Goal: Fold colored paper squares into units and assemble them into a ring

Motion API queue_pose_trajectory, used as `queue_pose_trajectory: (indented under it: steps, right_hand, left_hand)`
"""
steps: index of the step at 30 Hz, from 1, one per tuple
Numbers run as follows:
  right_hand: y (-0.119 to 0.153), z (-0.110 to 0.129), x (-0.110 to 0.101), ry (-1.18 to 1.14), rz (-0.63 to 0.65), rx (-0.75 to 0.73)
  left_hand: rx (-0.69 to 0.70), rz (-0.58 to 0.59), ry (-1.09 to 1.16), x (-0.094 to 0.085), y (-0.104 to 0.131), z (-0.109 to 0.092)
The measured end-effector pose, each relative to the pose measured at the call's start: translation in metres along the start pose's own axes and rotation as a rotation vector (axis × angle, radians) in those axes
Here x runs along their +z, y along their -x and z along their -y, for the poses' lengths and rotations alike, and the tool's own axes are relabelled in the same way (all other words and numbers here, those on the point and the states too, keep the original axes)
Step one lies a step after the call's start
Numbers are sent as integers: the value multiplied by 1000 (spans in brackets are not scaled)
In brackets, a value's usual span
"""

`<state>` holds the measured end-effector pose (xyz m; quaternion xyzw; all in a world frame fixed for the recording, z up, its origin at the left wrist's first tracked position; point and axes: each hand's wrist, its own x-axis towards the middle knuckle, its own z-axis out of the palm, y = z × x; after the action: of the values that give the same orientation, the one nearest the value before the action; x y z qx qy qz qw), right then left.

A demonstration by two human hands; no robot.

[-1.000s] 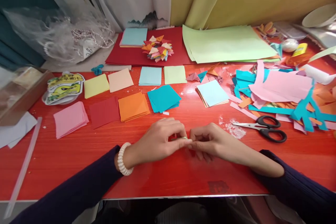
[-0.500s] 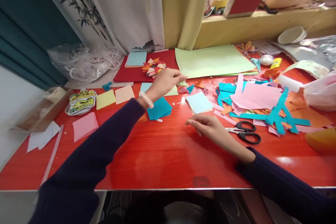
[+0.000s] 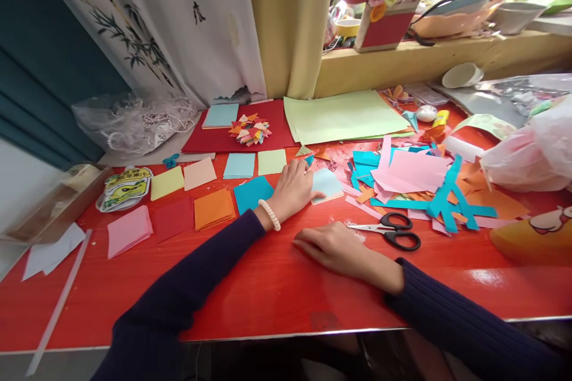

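Observation:
My left hand (image 3: 290, 191), with a beaded bracelet (image 3: 270, 215) at the wrist, reaches over the table with fingers spread and bent downward. Its thumb lies at the left edge of a light blue paper stack (image 3: 328, 183). By its fingertips is a small blue paper scrap (image 3: 309, 160); whatever lies under the palm is hidden. My right hand (image 3: 333, 245) rests loosely on the table, fingers extended to the left, nothing visible in it. Black-handled scissors (image 3: 393, 230) lie just right of it. To the left are blue (image 3: 251, 193) and orange (image 3: 214, 209) paper squares.
A folded-paper ring (image 3: 249, 130) sits on red card (image 3: 279, 125). Green sheets (image 3: 344, 116) lie behind. Pink and blue offcuts (image 3: 413, 171) pile up at right, near a plastic bag (image 3: 531, 152). More squares (image 3: 130, 231) and a cardboard box (image 3: 58, 205) are at left.
My left hand has come back from near the paper ring, lower and rightward, to beside the light blue stack. My right hand has lowered onto the table. The view has shifted.

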<state>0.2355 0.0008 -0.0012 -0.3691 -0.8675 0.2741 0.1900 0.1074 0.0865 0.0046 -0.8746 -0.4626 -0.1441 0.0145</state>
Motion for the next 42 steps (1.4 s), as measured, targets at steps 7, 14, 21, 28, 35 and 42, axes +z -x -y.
queue_pose_trajectory:
  steps: [7,14,21,28,35,42]
  right_hand:
    - [2,-7,8,38,-29,-100]
    - [-3,-7,-3,-238,-229,114]
    - [-10,10,-6,-848,-155,379]
    - [2,13,20,-50,-75,243]
    - [18,-1,3,397,-207,-327]
    - [-1,3,10,323,18,-526]
  left_hand:
    - [-50,-65,-18,-1,-2,3]
    - [-47,-114,68,-43,18,6]
    - [167,-38,157,-54,96,15]
    - [605,-169,-54,-43,137,23]
    - [694,-151,-86,-42,141,31]
    - [646,-136,-94,-42,141,41]
